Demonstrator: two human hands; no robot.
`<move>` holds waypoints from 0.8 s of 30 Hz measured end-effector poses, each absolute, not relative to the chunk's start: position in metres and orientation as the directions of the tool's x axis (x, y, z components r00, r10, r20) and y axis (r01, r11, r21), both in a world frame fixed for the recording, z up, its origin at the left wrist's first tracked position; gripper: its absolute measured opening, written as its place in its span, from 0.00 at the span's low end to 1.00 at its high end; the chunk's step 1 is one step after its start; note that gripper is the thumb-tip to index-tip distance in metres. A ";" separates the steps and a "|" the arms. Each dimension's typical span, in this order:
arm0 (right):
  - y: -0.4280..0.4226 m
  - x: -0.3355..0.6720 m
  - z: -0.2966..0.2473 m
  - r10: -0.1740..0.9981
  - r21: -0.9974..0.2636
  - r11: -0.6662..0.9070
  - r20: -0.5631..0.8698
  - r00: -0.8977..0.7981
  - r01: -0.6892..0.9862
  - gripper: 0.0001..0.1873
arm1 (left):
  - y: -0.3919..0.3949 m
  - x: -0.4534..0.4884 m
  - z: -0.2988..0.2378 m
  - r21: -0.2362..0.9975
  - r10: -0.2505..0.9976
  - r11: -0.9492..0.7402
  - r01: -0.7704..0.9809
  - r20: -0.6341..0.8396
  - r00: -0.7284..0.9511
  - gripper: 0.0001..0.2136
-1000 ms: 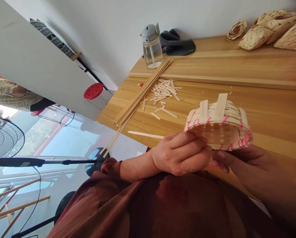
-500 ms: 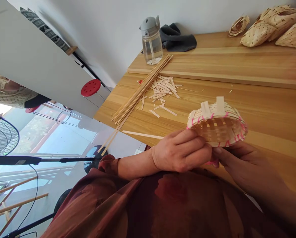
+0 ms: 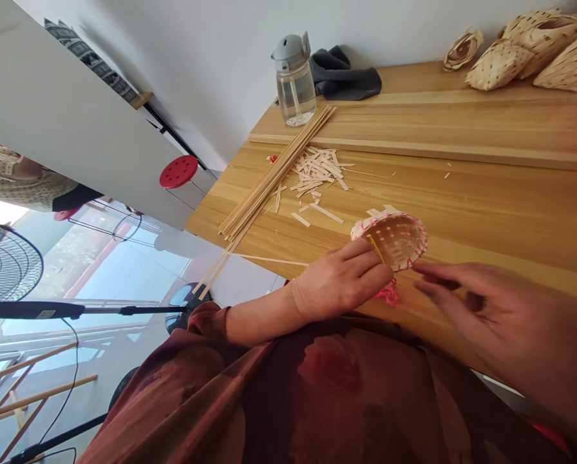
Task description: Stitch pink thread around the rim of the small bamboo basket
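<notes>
My left hand (image 3: 349,277) is closed on the near left rim of a small woven basket (image 3: 397,238), whose mouth tilts toward me. Pink yarn stitches run around the rim, and short strip ends poke up at its far left side. A thin yellow needle-like stick (image 3: 378,249) slants across the opening beside my left fingers. Loose pink yarn (image 3: 389,294) hangs below that hand. My right hand (image 3: 467,303), slightly blurred, is just right of the basket's near rim, its thumb and index finger a little apart with nothing visible between them.
Long wooden strips (image 3: 279,177) lie by a pile of short cut pieces (image 3: 320,171) on the table (image 3: 510,212). A water bottle (image 3: 295,80) and dark cloth (image 3: 346,74) stand behind. Woven pieces (image 3: 501,64) sit back right. At left are a red stool (image 3: 178,171) and fan (image 3: 8,261).
The basket has moved left and turned with my left hand. My right hand has come away from its rim toward the right. The yellow stick and more pink yarn now show.
</notes>
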State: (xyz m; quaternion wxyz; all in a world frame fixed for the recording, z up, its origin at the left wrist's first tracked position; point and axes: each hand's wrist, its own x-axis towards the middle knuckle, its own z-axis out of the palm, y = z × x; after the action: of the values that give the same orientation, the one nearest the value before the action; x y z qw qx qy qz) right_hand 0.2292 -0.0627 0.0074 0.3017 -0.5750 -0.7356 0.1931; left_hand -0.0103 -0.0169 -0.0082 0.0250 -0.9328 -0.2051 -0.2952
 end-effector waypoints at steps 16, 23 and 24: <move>-0.064 0.204 0.031 0.861 -0.444 0.431 0.464 -0.210 0.785 0.09 | -0.028 0.002 -0.015 -0.054 0.140 -0.980 0.190 0.492 0.859 0.09; -0.049 0.229 0.041 0.997 -0.995 0.005 -0.002 -0.078 0.095 0.16 | -0.018 -0.006 0.000 0.638 0.553 -0.734 0.232 0.363 0.750 0.08; -0.043 0.237 0.038 0.998 -0.989 -0.009 -0.017 -0.055 0.150 0.18 | -0.018 -0.007 0.003 0.712 0.600 -0.661 0.236 0.313 0.736 0.07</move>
State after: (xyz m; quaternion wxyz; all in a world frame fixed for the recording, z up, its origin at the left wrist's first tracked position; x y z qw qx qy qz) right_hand 0.2374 -0.0432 0.0382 0.4436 -0.5252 -0.5465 0.4783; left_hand -0.0075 -0.0176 0.0027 -0.3340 -0.8699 -0.2403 -0.2721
